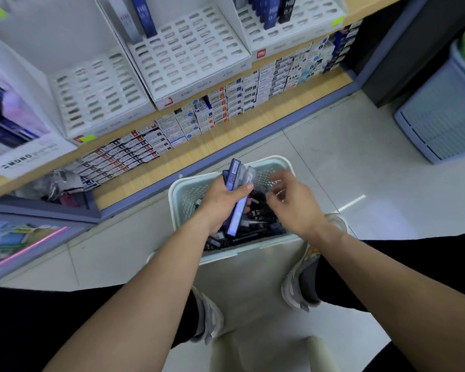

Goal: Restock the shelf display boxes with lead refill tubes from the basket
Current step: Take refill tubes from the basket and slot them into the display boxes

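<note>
A pale green perforated basket [184, 194] stands on the floor between my feet, filled with dark lead refill tubes [255, 224]. My left hand [220, 202] grips a bundle of blue and purple tubes [238, 189] over the basket. My right hand [293, 200] hovers over the basket's right side, fingers loosely curled and blurred; whether it pinches a tube is unclear. Three white display boxes with slotted trays sit on the shelf: a left box [97, 92], a middle box [188, 49] holding a few blue tubes at its back, and a right box [293, 25] with several dark tubes.
Rows of small lead packets [226, 103] line the wooden shelf front. A MONO display [19, 154] stands at the left. A lower tray with packaged goods [16, 237] juts out bottom left. Blue-grey stacked baskets [440, 116] stand at the right on the tiled floor.
</note>
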The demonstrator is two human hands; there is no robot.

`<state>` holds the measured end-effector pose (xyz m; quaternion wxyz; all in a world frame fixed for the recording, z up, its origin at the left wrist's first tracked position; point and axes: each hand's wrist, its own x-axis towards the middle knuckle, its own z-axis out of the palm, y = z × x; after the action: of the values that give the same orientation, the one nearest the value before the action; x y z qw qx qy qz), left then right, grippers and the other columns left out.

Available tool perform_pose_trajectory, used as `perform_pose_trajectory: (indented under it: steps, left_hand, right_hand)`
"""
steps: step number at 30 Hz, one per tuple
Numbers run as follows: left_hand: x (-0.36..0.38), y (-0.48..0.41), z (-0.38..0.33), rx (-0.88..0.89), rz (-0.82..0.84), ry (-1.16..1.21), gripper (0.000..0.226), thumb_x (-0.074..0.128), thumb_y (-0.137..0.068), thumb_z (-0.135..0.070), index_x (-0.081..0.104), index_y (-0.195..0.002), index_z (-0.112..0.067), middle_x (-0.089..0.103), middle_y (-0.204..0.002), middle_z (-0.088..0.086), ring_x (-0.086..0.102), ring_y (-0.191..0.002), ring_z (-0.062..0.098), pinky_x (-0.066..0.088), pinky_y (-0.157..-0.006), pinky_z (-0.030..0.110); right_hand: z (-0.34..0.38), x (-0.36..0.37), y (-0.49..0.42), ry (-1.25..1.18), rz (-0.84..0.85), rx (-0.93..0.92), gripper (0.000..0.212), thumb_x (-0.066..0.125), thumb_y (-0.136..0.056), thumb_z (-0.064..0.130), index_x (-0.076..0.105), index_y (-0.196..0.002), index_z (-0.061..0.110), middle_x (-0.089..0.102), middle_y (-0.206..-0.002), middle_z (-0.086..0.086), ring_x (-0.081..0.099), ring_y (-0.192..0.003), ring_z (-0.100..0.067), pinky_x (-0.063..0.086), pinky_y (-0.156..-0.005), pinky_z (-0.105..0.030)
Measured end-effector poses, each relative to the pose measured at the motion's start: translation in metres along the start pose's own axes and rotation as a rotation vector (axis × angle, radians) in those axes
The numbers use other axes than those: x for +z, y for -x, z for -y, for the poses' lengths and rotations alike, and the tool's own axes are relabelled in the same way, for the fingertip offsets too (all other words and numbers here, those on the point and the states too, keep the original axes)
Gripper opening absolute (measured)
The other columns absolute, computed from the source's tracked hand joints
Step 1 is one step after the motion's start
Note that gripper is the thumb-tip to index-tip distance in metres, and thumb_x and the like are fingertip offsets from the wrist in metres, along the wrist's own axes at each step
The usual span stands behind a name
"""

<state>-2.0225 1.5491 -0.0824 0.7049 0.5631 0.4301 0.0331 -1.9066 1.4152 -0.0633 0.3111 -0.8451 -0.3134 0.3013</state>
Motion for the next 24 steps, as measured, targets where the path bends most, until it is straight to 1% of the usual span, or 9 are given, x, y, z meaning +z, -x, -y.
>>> perform_pose_trajectory:
  steps: [2,5,8,10,14,17,20,22,24]
  left_hand:
    - [-0.003,0.018,-0.025,0.056,-0.009,0.056,0.009,0.068,-0.094,-0.013,0.06,-0.098,-0.011,0.062,-0.076,0.007,0.063,-0.069,0.023,0.058,-0.063,0.036]
    - [-0.011,0.043,-0.06,0.123,-0.007,0.159,0.01,0.067,-0.095,-0.013,0.06,-0.101,-0.009,0.062,-0.073,0.002,0.064,-0.069,0.023,0.058,-0.068,0.039]
    - [-0.014,0.064,-0.082,0.181,-0.049,0.23,0.024,0.065,-0.095,-0.012,0.056,-0.114,0.0,0.061,-0.078,0.005,0.064,-0.07,0.022,0.058,-0.069,0.037]
    - [-0.011,0.074,-0.088,0.21,-0.084,0.237,0.031,0.067,-0.094,-0.014,0.054,-0.117,0.004,0.062,-0.083,0.008,0.063,-0.079,0.025,0.056,-0.079,0.046]
    - [-0.004,0.089,-0.093,0.237,-0.124,0.235,0.03,0.067,-0.094,-0.015,0.057,-0.117,0.001,0.063,-0.083,0.002,0.061,-0.084,0.024,0.053,-0.092,0.054]
    - [-0.005,0.098,-0.098,0.24,-0.109,0.233,0.034,0.07,-0.088,-0.022,0.06,-0.115,-0.004,0.067,-0.088,0.003,0.066,-0.087,0.026,0.052,-0.093,0.057]
    - [-0.01,0.102,-0.103,0.235,-0.078,0.229,0.03,0.07,-0.089,-0.018,0.062,-0.114,-0.005,0.068,-0.096,0.011,0.067,-0.09,0.033,0.058,-0.083,0.048]
    - [-0.012,0.104,-0.106,0.237,-0.073,0.222,0.019,0.067,-0.093,-0.01,0.062,-0.111,-0.005,0.065,-0.087,0.008,0.062,-0.077,0.025,0.055,-0.072,0.039]
    - [-0.011,0.105,-0.11,0.233,-0.072,0.221,0.013,0.066,-0.093,-0.008,0.061,-0.105,-0.007,0.063,-0.075,-0.001,0.058,-0.071,0.02,0.053,-0.07,0.038]
  right_hand:
    - [0.021,-0.005,0.011,-0.143,0.069,0.011,0.023,0.062,-0.093,0.018,0.055,-0.114,0.022,0.064,-0.082,0.011,0.061,-0.068,0.001,0.047,-0.069,-0.017]
    - [0.053,-0.012,0.03,-0.407,0.133,0.029,0.028,0.075,-0.084,0.025,0.056,-0.104,0.023,0.069,-0.077,0.002,0.066,-0.07,-0.016,0.056,-0.076,-0.045]
    - [0.082,-0.014,0.049,-0.53,0.162,-0.032,0.05,0.083,-0.065,0.047,0.054,-0.098,0.024,0.072,-0.078,0.001,0.069,-0.073,-0.02,0.058,-0.078,-0.05]
    - [0.093,-0.012,0.058,-0.545,0.126,-0.039,0.056,0.083,-0.058,0.052,0.053,-0.096,0.024,0.072,-0.078,0.0,0.07,-0.073,-0.023,0.058,-0.075,-0.052]
    - [0.097,-0.014,0.067,-0.607,0.099,-0.022,0.044,0.086,-0.069,0.027,0.053,-0.098,0.021,0.073,-0.077,-0.005,0.071,-0.07,-0.028,0.06,-0.068,-0.052]
    - [0.098,-0.024,0.071,-0.654,0.152,-0.015,0.03,0.077,-0.084,0.005,0.055,-0.102,0.015,0.073,-0.074,-0.001,0.068,-0.062,-0.016,0.059,-0.058,-0.035]
    - [0.099,-0.035,0.071,-0.694,0.159,-0.007,0.025,0.07,-0.09,0.004,0.057,-0.107,0.016,0.069,-0.08,-0.009,0.065,-0.062,-0.016,0.058,-0.057,-0.034]
    - [0.1,-0.043,0.069,-0.731,0.151,0.012,0.023,0.062,-0.095,0.001,0.056,-0.112,0.015,0.066,-0.086,-0.016,0.064,-0.065,-0.021,0.058,-0.063,-0.041]
    - [0.1,-0.049,0.066,-0.769,0.155,0.034,0.023,0.052,-0.098,-0.003,0.055,-0.114,0.013,0.064,-0.081,-0.01,0.061,-0.062,-0.022,0.057,-0.065,-0.045]
